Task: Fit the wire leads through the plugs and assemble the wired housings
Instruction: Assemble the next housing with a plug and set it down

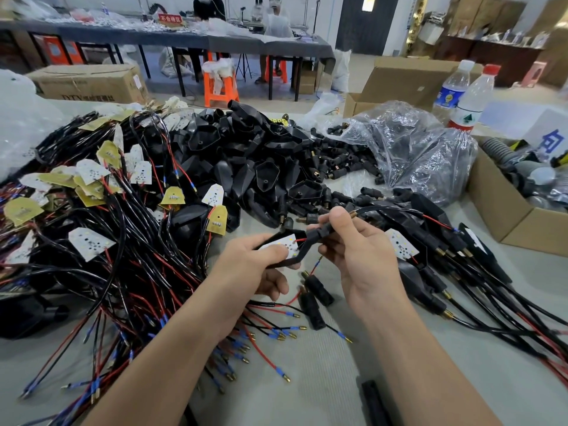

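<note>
Head cam: grey table (322, 379) carries the wire-lead tangle (107, 241) at left and the black housing pile (246, 155) behind centre. Left hand (255, 269) grips one housing (282, 265) with a white LED board (285, 245) over table centre. Right hand (365, 259) pinches its black plug (321, 232). Loose plugs (316, 290) lie just below.

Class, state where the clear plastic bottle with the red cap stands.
Head view, upper right: the red-capped clear plastic bottle stands just right of the white-capped clear bottle, behind the crumpled clear plastic bag.
</note>
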The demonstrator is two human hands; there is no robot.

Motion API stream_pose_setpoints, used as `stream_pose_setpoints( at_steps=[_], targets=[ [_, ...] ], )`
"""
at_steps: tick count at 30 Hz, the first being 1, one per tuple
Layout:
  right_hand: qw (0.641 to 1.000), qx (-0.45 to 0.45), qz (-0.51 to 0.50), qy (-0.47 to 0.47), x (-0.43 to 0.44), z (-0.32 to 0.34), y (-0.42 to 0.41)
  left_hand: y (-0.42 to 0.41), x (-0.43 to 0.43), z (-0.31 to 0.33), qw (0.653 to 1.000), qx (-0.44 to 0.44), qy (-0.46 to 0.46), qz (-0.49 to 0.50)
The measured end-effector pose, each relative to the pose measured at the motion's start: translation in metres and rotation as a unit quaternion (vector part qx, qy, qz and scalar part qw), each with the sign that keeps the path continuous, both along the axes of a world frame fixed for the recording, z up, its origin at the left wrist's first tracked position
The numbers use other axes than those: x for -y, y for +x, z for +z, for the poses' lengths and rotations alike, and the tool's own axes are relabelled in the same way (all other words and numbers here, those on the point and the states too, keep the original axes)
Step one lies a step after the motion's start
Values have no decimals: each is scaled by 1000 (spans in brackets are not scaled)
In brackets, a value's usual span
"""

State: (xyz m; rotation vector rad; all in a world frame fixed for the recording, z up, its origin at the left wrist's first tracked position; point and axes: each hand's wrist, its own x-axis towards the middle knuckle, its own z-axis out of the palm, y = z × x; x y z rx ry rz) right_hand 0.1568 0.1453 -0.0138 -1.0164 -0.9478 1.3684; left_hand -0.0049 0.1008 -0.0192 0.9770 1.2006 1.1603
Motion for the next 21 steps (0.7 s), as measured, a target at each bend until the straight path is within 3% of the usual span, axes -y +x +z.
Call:
stream_pose_setpoints(
  at_steps=[5, 8, 15, 21],
  targets=[
    [994, 52, -92, 15, -1, -4, -2, 5, 0, -4, 997, -40, 61, 29],
    [993, 47, -109, 24, 3, -7, -9, 12, 2, -5, 998, 23, 54, 17],
    [995, 95, -37, 23, 3, -5, -9, 11, 0, -2, 994, 99, 39, 11],
    [995, 70, 52, 51, 1, 5, 10, 2, 0, 5, 988, 152, 29, 8]
  ],
)
